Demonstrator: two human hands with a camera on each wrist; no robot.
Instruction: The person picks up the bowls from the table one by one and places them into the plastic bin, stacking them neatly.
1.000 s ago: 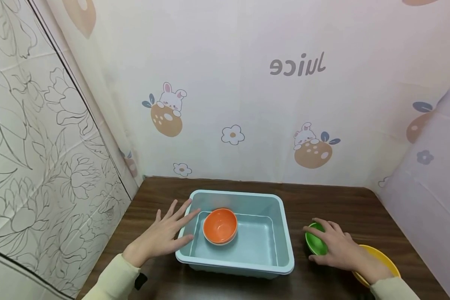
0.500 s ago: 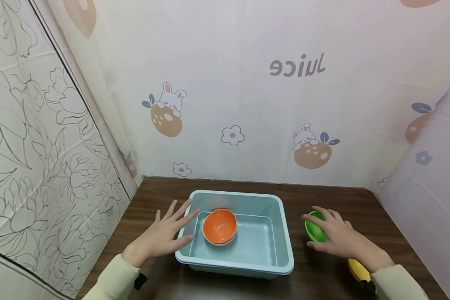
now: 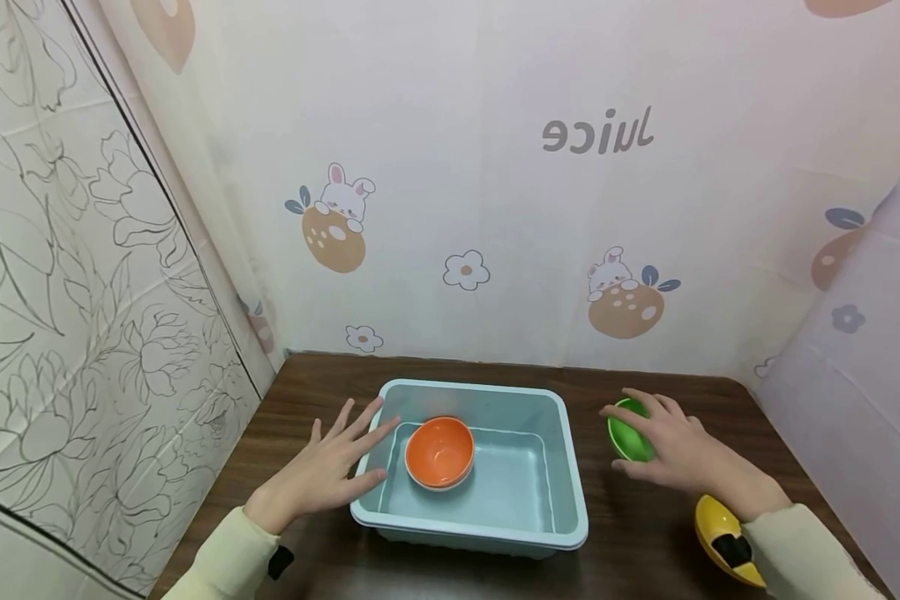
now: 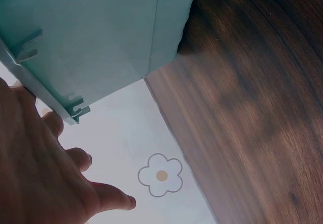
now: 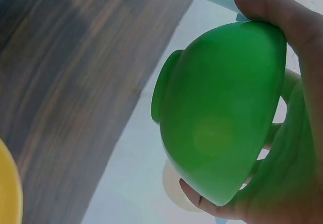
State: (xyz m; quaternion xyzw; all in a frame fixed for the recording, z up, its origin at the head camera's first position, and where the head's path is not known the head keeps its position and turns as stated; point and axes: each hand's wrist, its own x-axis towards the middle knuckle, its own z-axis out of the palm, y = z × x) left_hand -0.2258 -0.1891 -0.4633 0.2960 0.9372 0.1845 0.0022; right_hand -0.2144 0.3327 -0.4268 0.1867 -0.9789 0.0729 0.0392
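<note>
A green bowl (image 5: 217, 108) is gripped by its rim in my right hand (image 3: 671, 446), thumb on one side and fingers on the other. In the right wrist view the bowl hangs over the table, its foot pointing away from the palm. My left hand (image 3: 330, 471) is spread at the left rim of a light blue plastic basin (image 3: 495, 533), its fingers straight and touching the rim. Inside the basin, toward its left, sits an orange bowl (image 3: 440, 452) with a pale outer edge. The left wrist view shows the basin's outer wall (image 4: 101, 37) beside the hand.
A yellow bowl (image 3: 712, 521) stands on the dark wooden table (image 3: 645, 567) at the right, partly hidden by my right sleeve and a black wrist piece. Patterned cloth walls (image 3: 480, 183) close off the back and both sides.
My right hand has lifted the green bowl upward and slightly away from me, leaving the yellow bowl behind it. The left hand, basin and orange bowl hold still.
</note>
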